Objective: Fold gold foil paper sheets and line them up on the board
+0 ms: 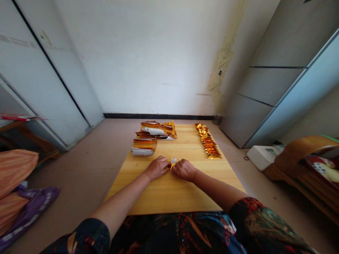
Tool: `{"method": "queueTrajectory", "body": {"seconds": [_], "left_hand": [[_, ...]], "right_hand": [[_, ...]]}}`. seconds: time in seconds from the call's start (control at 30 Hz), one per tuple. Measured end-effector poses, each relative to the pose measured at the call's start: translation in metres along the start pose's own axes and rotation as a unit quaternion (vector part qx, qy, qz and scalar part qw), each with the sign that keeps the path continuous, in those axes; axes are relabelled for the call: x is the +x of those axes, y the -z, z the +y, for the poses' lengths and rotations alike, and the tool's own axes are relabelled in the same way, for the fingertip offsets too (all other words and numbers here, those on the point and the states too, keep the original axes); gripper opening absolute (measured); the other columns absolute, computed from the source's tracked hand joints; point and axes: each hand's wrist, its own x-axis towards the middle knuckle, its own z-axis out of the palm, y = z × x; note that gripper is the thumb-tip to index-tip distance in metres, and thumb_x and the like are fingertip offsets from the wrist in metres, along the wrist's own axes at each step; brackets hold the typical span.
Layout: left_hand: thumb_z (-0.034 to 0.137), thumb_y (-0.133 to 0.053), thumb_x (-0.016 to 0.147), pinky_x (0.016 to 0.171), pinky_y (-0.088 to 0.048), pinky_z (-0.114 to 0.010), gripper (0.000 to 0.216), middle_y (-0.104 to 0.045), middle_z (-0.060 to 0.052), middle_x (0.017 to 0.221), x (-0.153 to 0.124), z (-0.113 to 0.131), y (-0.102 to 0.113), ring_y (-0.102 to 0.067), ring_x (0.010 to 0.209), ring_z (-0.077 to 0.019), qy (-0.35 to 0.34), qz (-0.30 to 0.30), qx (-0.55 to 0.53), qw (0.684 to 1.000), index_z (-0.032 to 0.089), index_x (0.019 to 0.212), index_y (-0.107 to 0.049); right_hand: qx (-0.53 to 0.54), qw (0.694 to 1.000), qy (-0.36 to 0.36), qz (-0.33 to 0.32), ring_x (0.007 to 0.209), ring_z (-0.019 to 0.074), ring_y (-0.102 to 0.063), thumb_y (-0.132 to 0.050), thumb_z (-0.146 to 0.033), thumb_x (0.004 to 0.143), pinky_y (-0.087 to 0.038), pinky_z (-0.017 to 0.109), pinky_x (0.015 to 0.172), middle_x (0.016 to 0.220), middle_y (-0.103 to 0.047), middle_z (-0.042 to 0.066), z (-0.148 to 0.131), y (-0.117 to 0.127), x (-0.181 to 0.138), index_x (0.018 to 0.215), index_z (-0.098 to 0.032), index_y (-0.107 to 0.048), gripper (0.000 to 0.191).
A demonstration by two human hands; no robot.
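Note:
A small piece of gold foil paper with a white patch point(173, 161) lies on the wooden table between my hands. My left hand point(159, 167) closes on its left edge with curled fingers. From the other side my right hand point(184, 169) pinches it, knuckles up. Both hands rest low over the table, and they cover much of the piece. Beyond my left hand lies a stack of gold and white papers point(143, 146). Farther back is a second pile of gold papers point(168, 129), with a white printed bundle point(153, 131) on it. Shiny folded gold pieces point(209, 143) form a row at the right edge.
The wooden table point(169, 197) reaches to my lap. A white wall point(153, 63) stands behind it, and a grey cabinet point(275, 81) at right. A white box point(261, 157) and a wooden chair point(299, 165) are on the right, a purple bag point(37, 203) on the left.

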Motion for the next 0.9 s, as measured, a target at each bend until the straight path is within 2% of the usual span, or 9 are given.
{"method": "queueTrajectory", "body": {"seconds": [0.13,0.3,0.43,0.6,0.77,0.9], "left_hand": [[0.021,-0.059,0.078,0.083,-0.044,-0.03,0.017,-0.062,-0.006,0.088,-0.001,0.002,0.001,-0.052,0.09,-0.019,-0.005,0.003,0.013,1.0,0.018,0.093,-0.065],[0.016,-0.059,0.073,0.083,-0.044,-0.03,0.021,-0.061,-0.006,0.088,-0.003,0.003,0.0,-0.051,0.089,-0.0195,-0.014,0.012,0.042,0.999,0.017,0.093,-0.065],[0.017,-0.053,0.081,0.08,-0.044,-0.03,0.013,-0.06,-0.006,0.083,-0.002,0.002,-0.007,-0.051,0.085,-0.0185,-0.015,0.04,0.073,0.996,0.017,0.087,-0.064],[0.015,-0.049,0.084,0.075,-0.043,-0.03,0.016,-0.058,-0.006,0.076,-0.001,0.002,-0.016,-0.051,0.08,-0.0178,-0.011,0.071,0.121,0.99,0.017,0.08,-0.064],[0.016,-0.048,0.086,0.074,-0.043,-0.03,0.018,-0.058,-0.005,0.075,-0.002,0.0,-0.019,-0.051,0.078,-0.0172,-0.017,0.085,0.124,0.989,0.017,0.077,-0.064],[0.014,-0.05,0.084,0.075,-0.044,-0.03,0.017,-0.061,-0.005,0.079,-0.001,-0.002,-0.019,-0.053,0.081,-0.0172,-0.003,0.094,0.081,0.992,0.018,0.079,-0.065]], "right_hand": [[0.009,1.0,-0.019,0.007,0.071,0.0186,-0.057,-0.03,-0.019,0.096,-0.037,0.032,0.064,0.081,-0.064,0.011,-0.001,-0.003,-0.001,0.099,-0.013,-0.057,0.028],[0.008,1.0,-0.025,0.017,0.074,0.0193,-0.056,-0.03,-0.019,0.096,-0.035,0.032,0.066,0.083,-0.063,0.01,0.001,-0.003,-0.003,0.098,-0.014,-0.057,0.028],[0.014,0.999,-0.028,0.028,0.072,0.0186,-0.054,-0.031,-0.019,0.095,-0.033,0.032,0.066,0.082,-0.062,0.009,0.002,-0.005,-0.003,0.094,-0.014,-0.058,0.028],[0.032,0.998,-0.037,0.05,0.074,0.018,-0.052,-0.032,-0.021,0.096,-0.032,0.031,0.067,0.082,-0.062,0.01,0.002,-0.013,-0.005,0.095,-0.015,-0.059,0.028],[0.058,0.983,-0.154,0.076,0.076,0.0175,-0.052,-0.039,-0.02,0.094,-0.032,0.028,0.065,0.081,-0.064,0.006,0.002,-0.023,-0.008,0.095,-0.017,-0.059,0.02],[0.087,0.969,-0.213,0.093,0.08,0.0166,-0.053,-0.045,-0.02,0.092,-0.033,0.027,0.068,0.084,-0.064,0.006,0.001,-0.029,-0.006,0.089,-0.018,-0.062,0.017]]}}
